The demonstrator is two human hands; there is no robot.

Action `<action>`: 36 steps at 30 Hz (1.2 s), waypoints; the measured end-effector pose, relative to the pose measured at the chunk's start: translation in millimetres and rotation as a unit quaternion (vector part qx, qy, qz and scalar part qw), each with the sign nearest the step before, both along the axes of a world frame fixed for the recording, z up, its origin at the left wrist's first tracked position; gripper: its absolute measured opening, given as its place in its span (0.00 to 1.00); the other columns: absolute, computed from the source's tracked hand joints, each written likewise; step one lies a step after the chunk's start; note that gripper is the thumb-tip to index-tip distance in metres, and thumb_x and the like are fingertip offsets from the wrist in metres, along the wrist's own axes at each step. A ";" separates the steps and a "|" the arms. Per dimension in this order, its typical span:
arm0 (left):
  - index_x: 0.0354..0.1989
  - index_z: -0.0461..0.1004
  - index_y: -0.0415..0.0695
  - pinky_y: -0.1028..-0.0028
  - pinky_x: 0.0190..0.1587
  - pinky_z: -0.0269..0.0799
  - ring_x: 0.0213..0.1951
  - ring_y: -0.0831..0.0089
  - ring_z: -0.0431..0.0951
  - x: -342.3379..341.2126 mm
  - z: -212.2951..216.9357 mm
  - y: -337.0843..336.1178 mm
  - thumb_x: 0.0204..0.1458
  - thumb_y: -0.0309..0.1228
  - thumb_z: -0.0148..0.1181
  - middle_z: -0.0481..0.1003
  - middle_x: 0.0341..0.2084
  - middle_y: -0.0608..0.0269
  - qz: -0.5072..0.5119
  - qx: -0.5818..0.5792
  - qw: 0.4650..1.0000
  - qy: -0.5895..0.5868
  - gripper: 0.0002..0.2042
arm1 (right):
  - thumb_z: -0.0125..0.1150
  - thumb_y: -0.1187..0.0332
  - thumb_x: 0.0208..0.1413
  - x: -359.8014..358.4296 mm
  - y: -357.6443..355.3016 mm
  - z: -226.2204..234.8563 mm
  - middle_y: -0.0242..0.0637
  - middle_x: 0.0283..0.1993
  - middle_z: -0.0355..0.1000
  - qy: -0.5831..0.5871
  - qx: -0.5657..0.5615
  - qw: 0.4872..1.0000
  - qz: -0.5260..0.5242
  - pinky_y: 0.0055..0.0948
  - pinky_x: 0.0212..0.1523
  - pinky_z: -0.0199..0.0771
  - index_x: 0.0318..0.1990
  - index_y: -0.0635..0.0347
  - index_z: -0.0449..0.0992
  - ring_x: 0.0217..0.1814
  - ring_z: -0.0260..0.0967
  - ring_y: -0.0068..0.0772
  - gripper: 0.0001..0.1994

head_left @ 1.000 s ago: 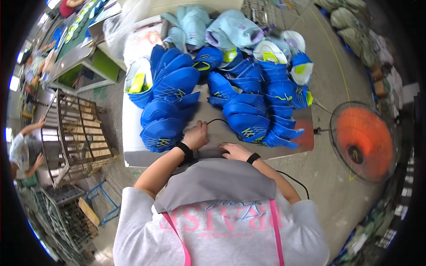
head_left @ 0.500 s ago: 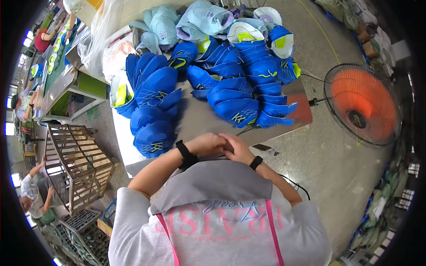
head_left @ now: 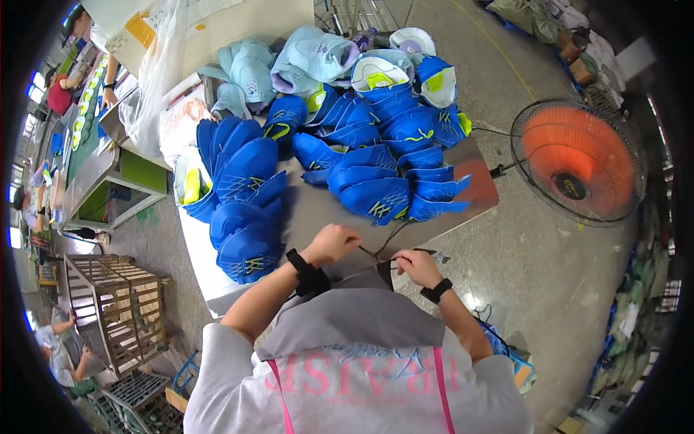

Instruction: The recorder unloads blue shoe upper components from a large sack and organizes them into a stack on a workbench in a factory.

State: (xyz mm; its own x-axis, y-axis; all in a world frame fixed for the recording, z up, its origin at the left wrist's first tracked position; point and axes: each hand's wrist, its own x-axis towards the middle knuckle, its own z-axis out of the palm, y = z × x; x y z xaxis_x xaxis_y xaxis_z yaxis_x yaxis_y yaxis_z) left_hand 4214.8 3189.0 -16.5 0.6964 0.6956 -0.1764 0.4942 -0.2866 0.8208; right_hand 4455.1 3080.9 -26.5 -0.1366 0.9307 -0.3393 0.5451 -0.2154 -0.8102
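Note:
At the near edge of the table, in front of my grey apron, both hands are closed on a thin dark cord. My left hand pinches one stretch of it, and my right hand grips another, a little lower and to the right. Between them the dark cord crosses itself, with a gap between the hands. Just beyond lie blue shoe uppers with yellow-green accents, overlapping in rows. Another row of blue uppers runs down the left side of the table. Neither hand touches the uppers.
Pale blue uppers are heaped at the table's far side. An orange fan in a round wire cage stands at right. On the left are a slatted wooden crate, a workbench and other people at work.
My hands were together at the apron's top; now they are apart with the cord crossed between them. The view has shifted slightly, and the person by the crate has moved.

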 end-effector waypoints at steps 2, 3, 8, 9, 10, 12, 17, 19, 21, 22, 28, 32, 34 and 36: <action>0.31 0.76 0.39 0.69 0.33 0.70 0.29 0.60 0.76 10.9 1.9 -4.5 0.48 0.29 0.54 0.76 0.26 0.54 -0.044 -0.005 0.998 -0.053 0.08 | 0.51 0.72 0.52 -6.3 -0.1 -1.3 0.35 0.23 0.72 0.054 -0.053 0.997 0.018 0.24 0.28 0.68 0.42 0.64 0.72 0.25 0.70 0.25 0.11; 0.32 0.76 0.39 0.69 0.33 0.70 0.28 0.61 0.76 18.9 6.8 -5.4 0.48 0.29 0.54 0.76 0.26 0.54 -0.072 0.009 0.995 -0.071 0.08 | 0.52 0.73 0.52 -18.1 -1.8 -4.0 0.34 0.27 0.71 0.163 -0.041 0.986 -0.021 0.23 0.29 0.68 0.44 0.64 0.69 0.28 0.70 0.24 0.12; 0.34 0.76 0.38 0.71 0.32 0.71 0.27 0.63 0.76 43.9 23.7 -2.7 0.48 0.27 0.54 0.76 0.25 0.53 -0.056 -0.026 0.990 -0.129 0.08 | 0.54 0.71 0.54 -37.2 6.3 -9.5 0.34 0.32 0.69 0.261 -0.063 0.963 -0.034 0.21 0.31 0.68 0.46 0.65 0.64 0.31 0.68 0.21 0.14; 0.34 0.76 0.38 0.71 0.32 0.71 0.27 0.65 0.77 45.6 26.9 -0.4 0.48 0.27 0.54 0.76 0.25 0.54 -0.038 -0.047 0.990 -0.125 0.08 | 0.53 0.68 0.55 -39.2 9.8 -7.3 0.32 0.27 0.68 0.247 -0.053 0.966 -0.048 0.21 0.31 0.68 0.43 0.65 0.66 0.30 0.67 0.21 0.12; 0.34 0.76 0.38 0.72 0.31 0.71 0.27 0.67 0.77 47.3 28.9 0.8 0.48 0.26 0.54 0.76 0.25 0.55 -0.020 -0.068 0.990 -0.121 0.07 | 0.53 0.68 0.55 -38.1 8.7 -8.4 0.32 0.27 0.68 0.246 -0.050 0.967 -0.051 0.21 0.31 0.68 0.43 0.65 0.66 0.30 0.67 0.21 0.12; 0.34 0.76 0.38 0.73 0.31 0.71 0.27 0.68 0.77 47.9 22.5 3.6 0.48 0.26 0.54 0.76 0.24 0.56 -0.019 -0.052 0.990 -0.129 0.07 | 0.52 0.70 0.56 -35.6 5.4 -8.8 0.32 0.25 0.68 0.326 -0.049 0.924 -0.193 0.19 0.28 0.69 0.40 0.67 0.69 0.28 0.69 0.22 0.09; 0.34 0.75 0.37 0.74 0.32 0.71 0.27 0.71 0.76 51.3 5.1 3.8 0.48 0.24 0.54 0.76 0.23 0.59 -0.047 -0.037 0.992 -0.114 0.07 | 0.51 0.70 0.56 -20.7 -1.7 -1.6 0.31 0.23 0.67 0.331 -0.046 0.912 -0.236 0.20 0.23 0.66 0.38 0.67 0.69 0.21 0.65 0.20 0.08; 0.37 0.74 0.39 0.75 0.33 0.71 0.30 0.70 0.76 53.9 8.1 2.6 0.45 0.22 0.55 0.75 0.29 0.58 -0.046 -0.108 0.986 -0.119 0.10 | 0.51 0.70 0.56 -23.3 -4.7 -0.2 0.29 0.19 0.65 0.300 -0.041 0.924 -0.233 0.19 0.20 0.62 0.37 0.66 0.70 0.19 0.62 0.17 0.08; 0.39 0.73 0.39 0.74 0.36 0.70 0.34 0.68 0.75 55.5 11.0 4.7 0.43 0.22 0.55 0.73 0.33 0.56 -0.028 -0.056 0.990 -0.127 0.12 | 0.52 0.69 0.55 -20.3 -9.5 -7.9 0.28 0.20 0.65 0.289 -0.030 0.926 -0.241 0.19 0.20 0.63 0.36 0.66 0.71 0.19 0.62 0.17 0.08; 0.41 0.71 0.39 0.74 0.39 0.70 0.38 0.66 0.74 55.8 12.0 10.1 0.41 0.22 0.56 0.72 0.38 0.55 0.000 0.002 0.990 -0.138 0.15 | 0.54 0.68 0.54 -18.6 -9.4 -10.0 0.28 0.20 0.66 0.276 -0.016 0.931 -0.237 0.18 0.20 0.63 0.35 0.66 0.71 0.19 0.62 0.16 0.08; 0.54 0.59 0.45 0.52 0.56 0.49 0.60 0.50 0.50 58.9 37.6 57.6 0.33 0.32 0.67 0.52 0.58 0.46 0.026 0.367 0.930 0.023 0.35 | 0.55 0.68 0.52 32.5 -23.0 -14.9 0.28 0.19 0.66 0.134 0.054 0.928 -0.345 0.20 0.19 0.61 0.32 0.66 0.73 0.18 0.61 0.16 0.08; 0.56 0.56 0.45 0.52 0.56 0.48 0.61 0.53 0.48 53.4 16.9 74.1 0.29 0.38 0.70 0.47 0.60 0.45 0.050 0.314 0.941 0.112 0.41 | 0.56 0.68 0.51 31.5 -11.6 -2.9 0.32 0.19 0.68 0.048 0.068 0.942 -0.324 0.21 0.20 0.62 0.33 0.65 0.73 0.18 0.62 0.18 0.08; 0.56 0.55 0.45 0.52 0.56 0.48 0.61 0.52 0.49 61.8 15.5 69.3 0.27 0.40 0.71 0.49 0.59 0.47 0.052 0.345 0.922 0.167 0.43 | 0.55 0.68 0.51 25.1 -4.9 -24.8 0.36 0.21 0.71 0.036 0.087 0.950 -0.299 0.23 0.21 0.64 0.33 0.64 0.74 0.19 0.65 0.22 0.08; 0.54 0.58 0.45 0.53 0.55 0.49 0.60 0.53 0.50 61.9 17.8 63.9 0.27 0.40 0.71 0.51 0.57 0.48 0.070 0.342 0.921 0.172 0.41 | 0.55 0.68 0.51 12.4 6.9 -35.0 0.37 0.21 0.72 0.011 0.109 0.959 -0.263 0.25 0.23 0.66 0.32 0.64 0.73 0.20 0.68 0.26 0.08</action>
